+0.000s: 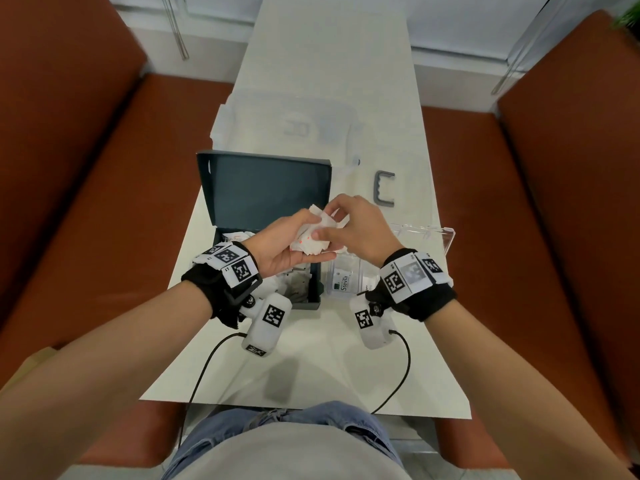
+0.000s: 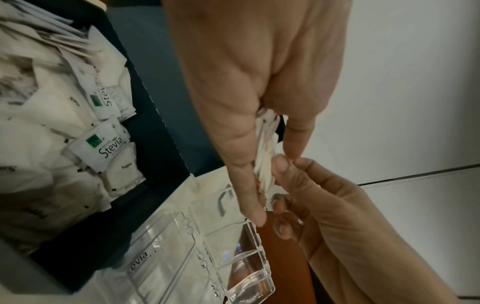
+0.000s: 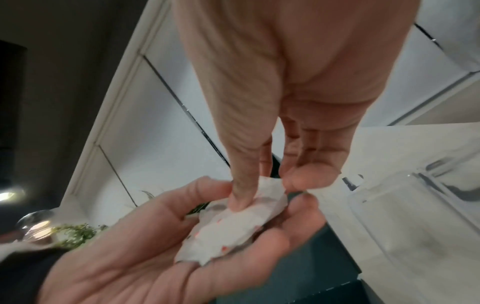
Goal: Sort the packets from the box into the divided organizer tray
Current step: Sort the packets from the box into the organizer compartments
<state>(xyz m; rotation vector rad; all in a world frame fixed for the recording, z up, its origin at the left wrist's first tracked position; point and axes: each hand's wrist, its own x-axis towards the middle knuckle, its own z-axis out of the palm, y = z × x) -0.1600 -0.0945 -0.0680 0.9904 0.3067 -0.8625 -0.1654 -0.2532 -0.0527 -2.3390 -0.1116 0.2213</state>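
Observation:
My left hand (image 1: 294, 237) is held palm up above the dark blue box (image 1: 313, 285) and grips a small stack of white packets (image 1: 313, 242) with red marks. My right hand (image 1: 329, 225) meets it from the right and pinches the top packet between thumb and fingers. In the right wrist view the thumb (image 3: 241, 195) presses on the stack of packets (image 3: 228, 232). The box holds several white Stevia and Sugar packets (image 2: 103, 144). Right of the box lies the clear divided organizer tray (image 1: 426, 233), with one Stevia packet (image 1: 343, 284) in a near compartment.
The box's lid (image 1: 266, 188) stands open behind it. A grey U-shaped handle (image 1: 384, 188) lies on the white table beyond the tray, and a clear plastic cover (image 1: 294, 126) lies farther back. Orange benches (image 1: 104, 202) flank the narrow table. Wrist-camera cables trail off the near edge.

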